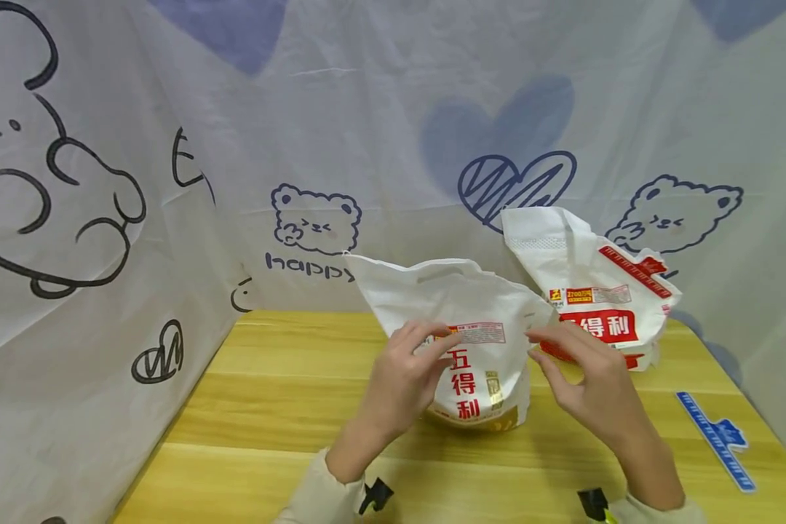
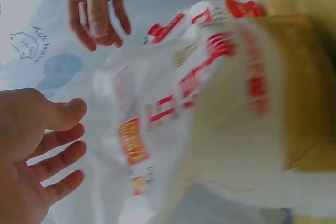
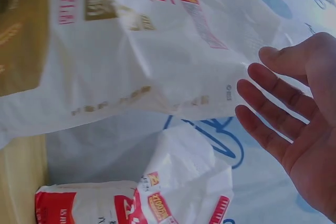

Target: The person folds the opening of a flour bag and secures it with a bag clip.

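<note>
A white flour bag (image 1: 481, 349) with red characters and a gold base stands upright on the table, its loose top leaning left. My left hand (image 1: 409, 371) is at the bag's front left side, fingers apart and slightly bent. In the left wrist view, a gap shows between these fingertips (image 2: 76, 150) and the bag. Beside the bag's upper right edge is my right hand (image 1: 586, 375), thumb and fingers spread. The right wrist view shows its relaxed fingers (image 3: 270, 106) right at the bag's edge, with nothing gripped.
Behind on the right stands a second flour bag (image 1: 602, 306), a red bag clip (image 1: 635, 271) across its upper part. A blue bag clip (image 1: 717, 440) lies on the wooden table (image 1: 268, 407) at the right. A printed white cloth (image 1: 380, 145) hangs behind and at the sides.
</note>
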{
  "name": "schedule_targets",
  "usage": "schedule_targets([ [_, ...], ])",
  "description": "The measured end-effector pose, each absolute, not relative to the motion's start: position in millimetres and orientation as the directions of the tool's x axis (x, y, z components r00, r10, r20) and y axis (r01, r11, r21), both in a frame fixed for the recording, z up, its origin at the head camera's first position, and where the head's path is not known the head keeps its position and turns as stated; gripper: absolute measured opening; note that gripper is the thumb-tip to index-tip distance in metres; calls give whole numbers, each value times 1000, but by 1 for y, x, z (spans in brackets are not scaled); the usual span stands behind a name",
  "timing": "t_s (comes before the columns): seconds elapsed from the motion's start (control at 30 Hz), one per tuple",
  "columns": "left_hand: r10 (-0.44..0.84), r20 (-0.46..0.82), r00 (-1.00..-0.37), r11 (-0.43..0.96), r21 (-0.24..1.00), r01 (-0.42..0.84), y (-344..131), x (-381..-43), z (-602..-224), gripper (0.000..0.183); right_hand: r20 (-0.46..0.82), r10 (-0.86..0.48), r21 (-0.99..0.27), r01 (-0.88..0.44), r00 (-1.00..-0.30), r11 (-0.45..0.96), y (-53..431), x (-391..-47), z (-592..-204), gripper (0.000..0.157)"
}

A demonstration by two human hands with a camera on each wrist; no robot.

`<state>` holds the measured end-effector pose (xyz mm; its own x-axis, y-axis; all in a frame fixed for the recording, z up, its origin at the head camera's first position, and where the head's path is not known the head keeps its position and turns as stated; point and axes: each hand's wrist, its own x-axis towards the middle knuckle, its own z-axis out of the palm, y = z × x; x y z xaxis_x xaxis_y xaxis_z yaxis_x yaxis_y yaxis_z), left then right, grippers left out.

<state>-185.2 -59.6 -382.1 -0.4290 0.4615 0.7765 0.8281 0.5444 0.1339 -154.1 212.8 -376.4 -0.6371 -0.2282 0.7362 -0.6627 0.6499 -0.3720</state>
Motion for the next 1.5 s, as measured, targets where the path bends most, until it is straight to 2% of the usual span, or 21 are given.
schedule_targets([
  [0.23,404,849,-340,573,55,818,-60,-204,-336,51,785,-84,-419,-626,-614,658,213,-161,-368,42],
  [0.37,411,846,-341,587,41,809,-52,-215,-318,60,789,38,-478,-573,-614,666,216,-167,-376,40],
  [0.57,482,773,-413,565,85,820,-38,-233,-296,56,722,169,-614,-510,-671,602,223,-178,-383,43],
  [0.67,514,734,-443,559,105,822,-34,-241,-285,43,669,203,-681,-481,-715,553,222,-182,-383,41],
  [0.8,558,680,-475,531,147,834,-32,-249,-275,14,623,242,-725,-434,-744,534,218,-186,-385,33],
  [0.87,573,657,-490,521,168,837,-32,-251,-273,7,607,247,-731,-410,-755,546,215,-188,-387,29],
  [1.0,595,615,-518,509,210,835,-33,-254,-272,6,603,244,-725,-394,-760,565,209,-190,-388,23],
  [1.27,591,566,-574,545,244,802,-36,-255,-270,21,656,237,-680,-425,-716,597,206,-191,-392,20],
  [1.5,583,585,-564,562,211,800,-32,-257,-273,25,681,239,-658,-435,-692,614,209,-190,-400,18],
])
